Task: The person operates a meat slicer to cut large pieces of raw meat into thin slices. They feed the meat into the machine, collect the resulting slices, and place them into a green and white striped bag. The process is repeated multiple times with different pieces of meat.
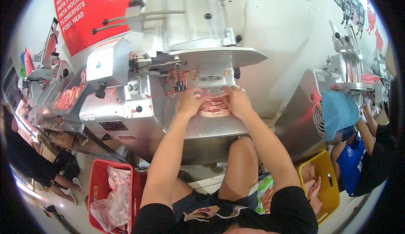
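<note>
A layered stack of thin raw pork belly slices (215, 108) lies on the metal tray of a meat slicer (145, 94), right in front of me. My left hand (190, 102) is at the stack's left side, its fingers curled against the slices and a little blurred. At the right side my right hand (239, 102) has its fingers bent over the edge of the meat. Both hands hold the stack between them; some fingertips are hidden. Just beyond them is the slicer's flat metal plate (219, 58), with meat scraps stuck beneath it.
By my left leg stands a red crate (95, 183) with plastic-bagged meat. A yellow crate (329, 187) at my right holds meat pieces. Another slicer (303, 103) stands at right, where a co-worker's arms reach in. Further left, a tray (82, 91) holds sliced meat; another person stands there.
</note>
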